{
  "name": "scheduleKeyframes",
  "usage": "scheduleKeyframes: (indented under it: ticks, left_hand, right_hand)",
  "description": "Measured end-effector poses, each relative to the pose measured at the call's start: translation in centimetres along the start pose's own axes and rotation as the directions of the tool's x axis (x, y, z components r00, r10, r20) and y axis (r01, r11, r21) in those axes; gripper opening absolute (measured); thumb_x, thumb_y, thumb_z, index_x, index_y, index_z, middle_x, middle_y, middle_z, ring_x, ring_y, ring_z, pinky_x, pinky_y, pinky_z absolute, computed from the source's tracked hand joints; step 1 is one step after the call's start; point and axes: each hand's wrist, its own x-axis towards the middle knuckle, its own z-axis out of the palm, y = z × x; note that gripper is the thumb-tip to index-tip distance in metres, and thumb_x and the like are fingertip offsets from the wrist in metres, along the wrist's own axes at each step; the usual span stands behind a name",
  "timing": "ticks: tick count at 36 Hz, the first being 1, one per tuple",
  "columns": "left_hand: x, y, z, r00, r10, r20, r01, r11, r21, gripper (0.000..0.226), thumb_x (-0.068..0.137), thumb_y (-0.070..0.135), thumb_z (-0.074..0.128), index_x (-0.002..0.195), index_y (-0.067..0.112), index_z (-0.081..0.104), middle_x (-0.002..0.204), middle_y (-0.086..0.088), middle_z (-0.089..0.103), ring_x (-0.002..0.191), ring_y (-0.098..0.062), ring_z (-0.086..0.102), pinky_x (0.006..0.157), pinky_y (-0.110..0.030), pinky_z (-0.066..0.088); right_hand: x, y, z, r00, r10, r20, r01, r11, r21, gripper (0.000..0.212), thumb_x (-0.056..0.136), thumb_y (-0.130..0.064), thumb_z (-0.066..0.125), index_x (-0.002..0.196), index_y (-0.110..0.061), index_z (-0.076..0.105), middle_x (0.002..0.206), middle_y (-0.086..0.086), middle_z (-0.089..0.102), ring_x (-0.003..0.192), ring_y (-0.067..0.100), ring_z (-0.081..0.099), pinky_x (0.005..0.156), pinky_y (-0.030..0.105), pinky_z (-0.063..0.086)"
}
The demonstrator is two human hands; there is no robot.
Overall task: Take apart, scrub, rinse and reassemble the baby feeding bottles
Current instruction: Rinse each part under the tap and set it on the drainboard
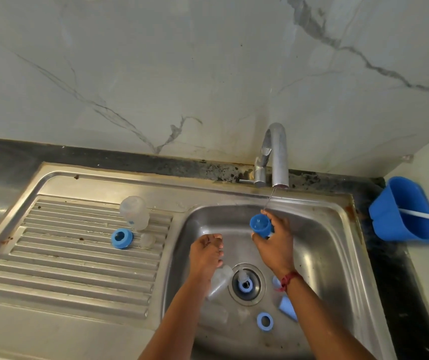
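Note:
My right hand (276, 245) grips a blue bottle cap (260, 226) under a thin stream of water from the tap (277, 157), open side up. Over the sink basin (320, 255), my left hand (205, 253) hangs with curled fingers and holds nothing. On the basin floor lie a clear bottle body (218, 281), a blue ring with a teat (244, 281) on the drain, another blue ring (264, 320) and a pale blue cap (287, 307). A clear bottle (134, 211), a blue ring (121, 238) and a clear teat (147, 240) rest on the ribbed drainboard (65, 255).
A blue plastic container (406, 211) with a white handle sticking out stands on the dark counter at the right, against the wall. The marble backsplash rises behind the sink. Dark counter also runs along the left edge.

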Motion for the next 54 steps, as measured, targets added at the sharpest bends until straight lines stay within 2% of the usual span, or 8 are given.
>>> scheduleKeyframes:
  ticks: [5,11,32,39,41,43,49,54]
  left_hand:
    - [-0.1,0.1,-0.3,1.000,-0.001,0.015,0.001,1.000,-0.008,0.019,0.090,-0.002,0.052,0.085,0.011,0.065,0.072,-0.006,0.053,0.058,-0.013,0.045,0.051,-0.026,0.035]
    - [-0.4,0.2,-0.5,1.000,0.006,0.017,-0.005,1.000,-0.009,0.019,0.090,-0.001,0.053,0.084,0.012,0.065,0.071,-0.005,0.052,0.056,-0.013,0.043,0.051,-0.026,0.033]
    - [-3.4,0.2,-3.8,0.995,0.093,0.046,-0.093,0.996,-0.001,0.013,0.094,0.016,0.062,0.081,0.016,0.062,0.073,-0.007,0.055,0.059,-0.014,0.045,0.051,-0.025,0.037]
    - [-4.5,0.1,-4.5,0.994,0.101,0.044,-0.102,0.995,0.014,0.008,0.095,0.017,0.060,0.088,0.013,0.062,0.076,-0.008,0.057,0.061,-0.013,0.049,0.055,-0.025,0.042]
    - [-4.8,-0.1,-4.6,0.994,0.095,0.052,-0.096,0.995,0.010,0.005,0.094,0.014,0.059,0.091,0.012,0.062,0.078,-0.008,0.058,0.066,-0.015,0.051,0.057,-0.026,0.044]
    - [-5.2,-0.3,-4.8,0.993,0.096,0.062,-0.097,0.995,0.012,0.004,0.095,0.012,0.059,0.094,0.010,0.062,0.082,-0.009,0.059,0.072,-0.017,0.053,0.059,-0.026,0.044]
    - [-5.9,-1.0,-5.3,0.995,0.083,0.061,-0.086,0.995,0.051,0.008,0.097,0.019,0.061,0.102,0.017,0.066,0.106,-0.007,0.070,0.096,-0.022,0.067,0.081,-0.036,0.055]
    - [-7.5,-1.4,-5.8,0.993,0.093,0.071,-0.098,0.993,0.063,0.007,0.096,0.024,0.062,0.102,0.022,0.066,0.108,-0.003,0.068,0.104,-0.021,0.065,0.088,-0.039,0.054]
  right_hand:
    - [-0.1,0.4,-0.8,0.996,0.021,0.087,-0.014,0.997,-0.076,0.075,0.080,-0.016,0.080,0.145,-0.018,0.044,0.127,0.000,0.047,0.111,0.016,0.054,0.097,0.032,0.048]
    - [0.4,0.0,-1.8,0.996,0.039,0.074,-0.036,0.998,-0.048,0.046,0.067,-0.012,0.088,0.103,-0.021,0.061,0.102,-0.001,0.064,0.091,0.019,0.062,0.070,0.016,0.044]
    - [2.4,-4.6,-2.2,0.991,0.040,0.125,-0.005,0.963,-0.268,0.059,0.071,-0.009,0.085,0.126,-0.011,0.063,0.125,0.013,0.050,0.108,0.026,0.056,0.083,0.020,0.042]
    - [0.7,-3.5,-2.8,0.989,0.112,0.094,-0.127,0.976,0.179,0.042,0.075,-0.013,0.084,0.112,-0.017,0.064,0.105,0.004,0.066,0.097,0.026,0.067,0.081,0.043,0.060]
    - [-0.3,-3.4,-3.3,0.978,0.156,0.141,-0.192,0.936,0.295,0.038,0.081,-0.007,0.079,0.113,-0.015,0.062,0.111,0.010,0.065,0.097,0.026,0.067,0.069,0.032,0.061]
    - [-1.1,-2.7,-3.8,0.966,0.164,0.200,-0.222,0.924,0.310,0.040,0.080,-0.004,0.078,0.116,-0.013,0.062,0.115,0.013,0.064,0.097,0.024,0.065,0.062,0.023,0.057]
    - [-2.7,-1.4,-5.7,0.944,0.126,0.305,-0.185,0.967,0.174,0.047,0.073,-0.003,0.083,0.111,-0.025,0.066,0.114,0.008,0.065,0.100,0.026,0.066,0.077,0.037,0.058]
    - [-4.6,-3.8,-7.0,0.898,0.140,0.417,-0.336,0.829,0.447,0.045,0.074,-0.015,0.079,0.117,-0.012,0.065,0.101,0.012,0.074,0.082,0.026,0.071,0.068,0.033,0.060]
